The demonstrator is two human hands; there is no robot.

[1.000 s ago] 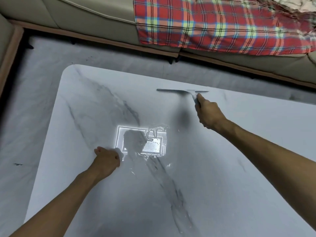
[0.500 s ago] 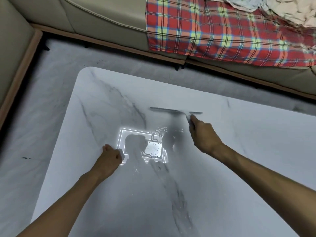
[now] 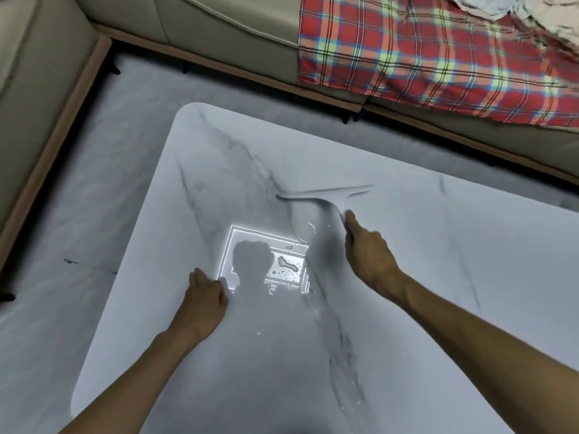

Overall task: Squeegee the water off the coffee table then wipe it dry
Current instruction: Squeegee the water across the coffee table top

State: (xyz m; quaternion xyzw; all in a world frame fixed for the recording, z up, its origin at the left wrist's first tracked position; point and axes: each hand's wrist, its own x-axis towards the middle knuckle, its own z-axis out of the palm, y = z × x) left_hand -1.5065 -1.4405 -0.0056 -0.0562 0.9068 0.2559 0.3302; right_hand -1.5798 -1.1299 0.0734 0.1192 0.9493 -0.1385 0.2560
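Observation:
A white marble-look coffee table (image 3: 454,277) fills the middle of the view. My right hand (image 3: 368,255) grips the handle of a grey squeegee (image 3: 322,195), whose blade lies across the tabletop just beyond my fingers, blurred by motion. Water drops and a small puddle (image 3: 286,264) shine in a bright light reflection near the table's centre, and a wet streak runs toward me from there. My left hand (image 3: 205,297) rests on the tabletop as a loose fist, left of the reflection, holding nothing that I can see.
A beige sofa (image 3: 219,32) runs along the far side and the left. A red plaid blanket (image 3: 438,57) hangs over its seat, with crumpled light cloth (image 3: 501,7) above it. Grey marble floor (image 3: 94,183) surrounds the table's rounded far-left corner.
My right hand has drawn the squeegee toward me across the table, from near the far edge to beside the wet patch. My left hand stayed in place. The view tilted down.

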